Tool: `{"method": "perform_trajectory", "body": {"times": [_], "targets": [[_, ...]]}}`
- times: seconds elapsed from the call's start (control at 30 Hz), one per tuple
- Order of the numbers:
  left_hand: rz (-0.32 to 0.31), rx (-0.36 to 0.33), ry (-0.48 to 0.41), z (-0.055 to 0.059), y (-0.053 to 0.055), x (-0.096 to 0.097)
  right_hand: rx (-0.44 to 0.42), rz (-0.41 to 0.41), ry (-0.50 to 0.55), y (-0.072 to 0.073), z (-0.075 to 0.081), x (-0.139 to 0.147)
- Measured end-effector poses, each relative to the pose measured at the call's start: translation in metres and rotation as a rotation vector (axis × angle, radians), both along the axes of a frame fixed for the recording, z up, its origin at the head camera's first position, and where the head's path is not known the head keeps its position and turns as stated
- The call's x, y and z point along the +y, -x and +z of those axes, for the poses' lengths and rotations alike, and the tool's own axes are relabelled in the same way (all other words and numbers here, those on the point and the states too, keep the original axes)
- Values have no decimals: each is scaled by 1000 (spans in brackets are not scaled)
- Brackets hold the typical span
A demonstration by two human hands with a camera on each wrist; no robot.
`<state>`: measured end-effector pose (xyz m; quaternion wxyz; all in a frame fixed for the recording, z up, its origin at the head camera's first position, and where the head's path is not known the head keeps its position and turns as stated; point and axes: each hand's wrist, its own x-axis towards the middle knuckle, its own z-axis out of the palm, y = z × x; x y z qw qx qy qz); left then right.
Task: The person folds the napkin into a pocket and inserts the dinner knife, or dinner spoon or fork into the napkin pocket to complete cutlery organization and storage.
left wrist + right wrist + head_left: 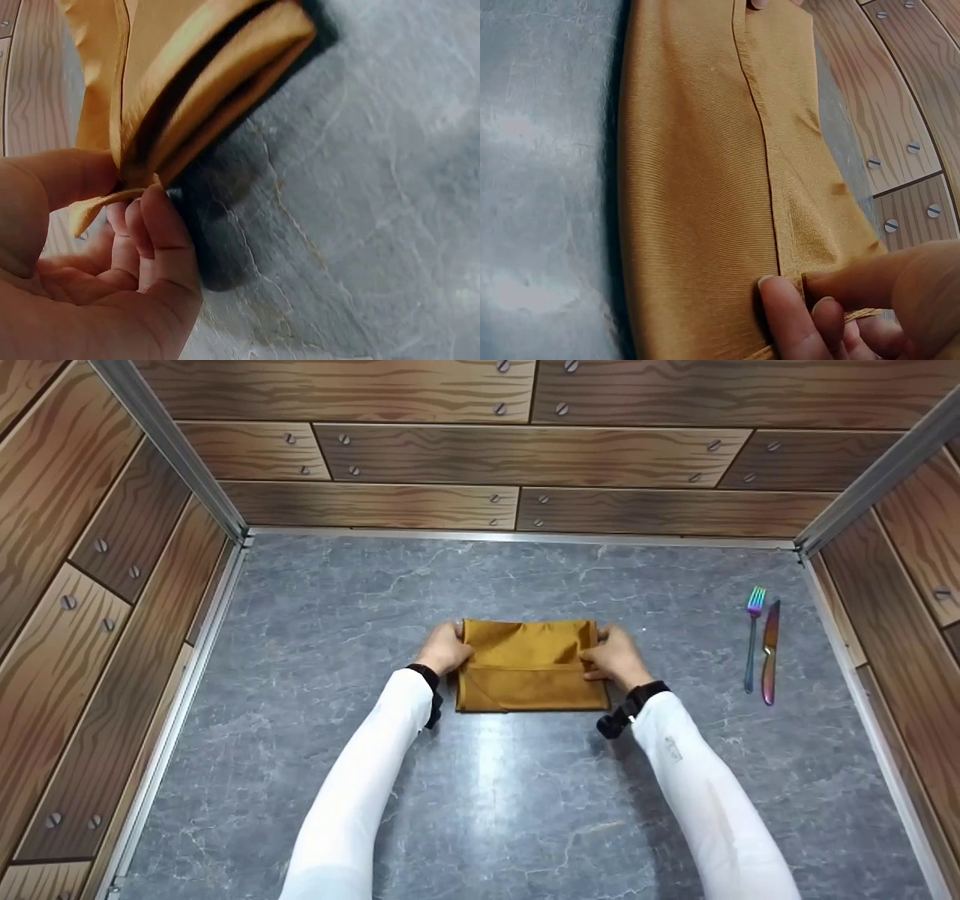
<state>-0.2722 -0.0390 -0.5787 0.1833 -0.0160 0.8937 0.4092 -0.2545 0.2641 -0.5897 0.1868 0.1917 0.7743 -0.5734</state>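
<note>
The left hand (444, 649) is pinching the left edge of a folded gold cloth (529, 690) between thumb and fingers; the cloth is lying on the grey table (300, 735), directly between the two hands, its long axis running left to right; neither hand is standing nearer, since both are touching it; the right hand (619, 658) is gripping its right end; farther right, a fork (752, 637) and a knife (770, 652) are lying side by side, well apart from the cloth.

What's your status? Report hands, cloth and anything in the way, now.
Left hand and right hand pinching opposite sides of gold cloth. Cloth folded in layers. Fork and knife lie apart, to the right; no obstruction seen.
</note>
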Motion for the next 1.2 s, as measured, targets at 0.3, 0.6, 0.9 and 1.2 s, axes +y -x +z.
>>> {"method": "perform_trajectory", "body": {"times": [0.3, 0.6, 0.9, 1.2], "targets": [[97, -166, -193, 2, 4, 0, 16, -3, 62, -4, 5, 1], [76, -312, -397, 5, 4, -9, 45, 11, 69, -6, 3, 2], [39, -439, -521, 10, 1, -17, 76, 8, 63, -9, 3, 4], [35, -320, -487, 1, -9, -17, 210, -5, 103, -26, -5, 6]]}}
